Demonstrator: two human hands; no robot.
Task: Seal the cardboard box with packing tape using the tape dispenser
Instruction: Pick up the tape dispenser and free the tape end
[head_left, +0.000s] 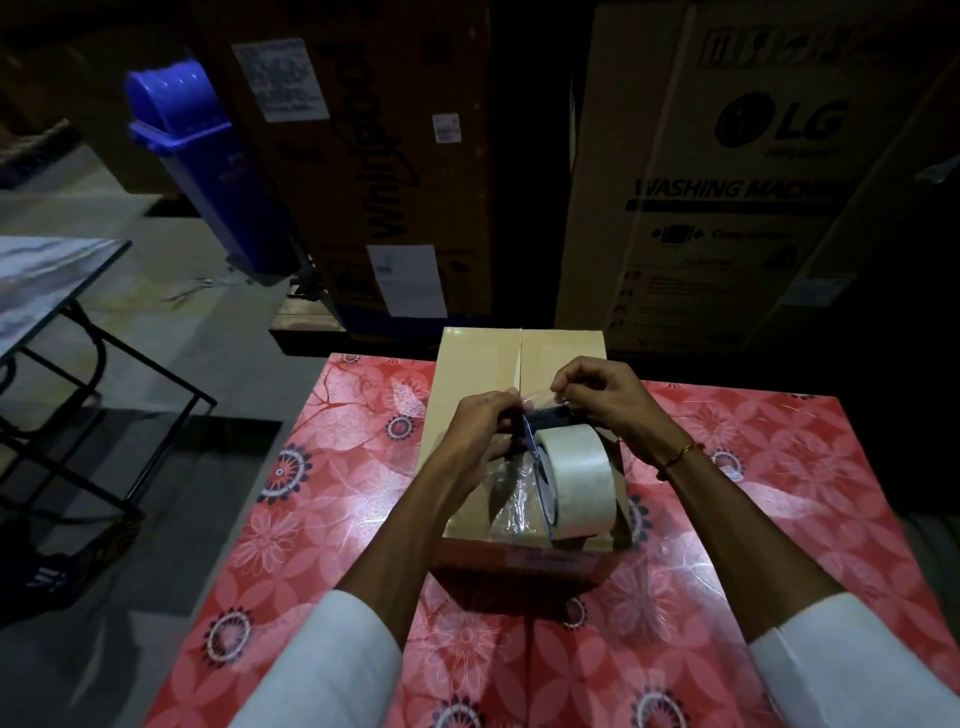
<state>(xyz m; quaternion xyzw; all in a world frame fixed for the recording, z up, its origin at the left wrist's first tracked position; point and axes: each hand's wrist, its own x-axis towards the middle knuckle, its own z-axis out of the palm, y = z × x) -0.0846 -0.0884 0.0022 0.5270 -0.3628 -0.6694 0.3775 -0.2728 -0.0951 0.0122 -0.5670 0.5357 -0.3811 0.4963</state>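
Head camera view: a person in white sleeves worked over a cardboard box (478, 364) that sat at the far middle of a tabletop (322, 519) covered in red floral cloth, its top flaps closed so that the centre seam ran away from the wearer, ready for a strip of tape. Both hands held the tape dispenser (550, 421) just above the box's near end, the large roll of packing tape (576, 478) hanging below them. The left hand (483, 421) was clenched around the dispenser's dark front, apparently steadying it, while the fingers (563, 382) of the right hand (608, 395) pinched what looked like the loose, clear end of the tape, seemingly to draw it free before it went onto the cardboard. A crumpled length of clear film (514, 499) lay on the lid beside the roll; whether it was stuck down could not be told. No tape was visible along the far part of the seam, so sealing appeared barely begun. Tall appliance cartons (727, 171) and a blue bin (202, 156) stood in the dim background.
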